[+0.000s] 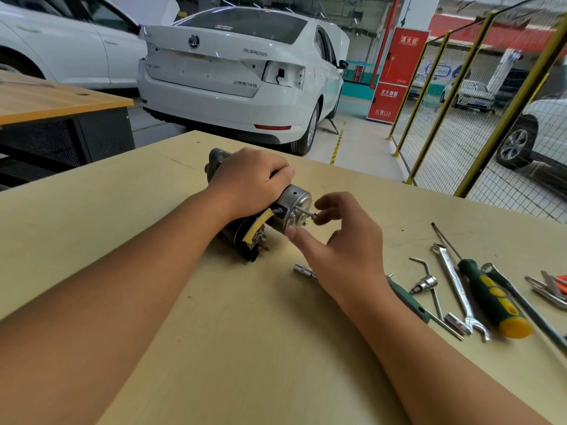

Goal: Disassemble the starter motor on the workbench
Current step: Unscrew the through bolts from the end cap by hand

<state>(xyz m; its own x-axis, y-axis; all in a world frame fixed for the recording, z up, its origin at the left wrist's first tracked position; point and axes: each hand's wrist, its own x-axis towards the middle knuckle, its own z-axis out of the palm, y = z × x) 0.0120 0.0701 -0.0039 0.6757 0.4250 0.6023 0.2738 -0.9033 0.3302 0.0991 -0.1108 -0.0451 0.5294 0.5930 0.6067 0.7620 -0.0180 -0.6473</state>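
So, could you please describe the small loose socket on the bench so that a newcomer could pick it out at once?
Start at the starter motor that the left hand grips on the workbench. Just below its silver end cap, beside the right hand, lies a short chrome socket. Unlike the tools spread out to the right, it lies alone, with no handle.

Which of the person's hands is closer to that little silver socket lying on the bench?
Right. The right hand hovers just above and beside the socket, pinching a long bolt at the starter motor's end cap. The left hand grips the motor body farther away.
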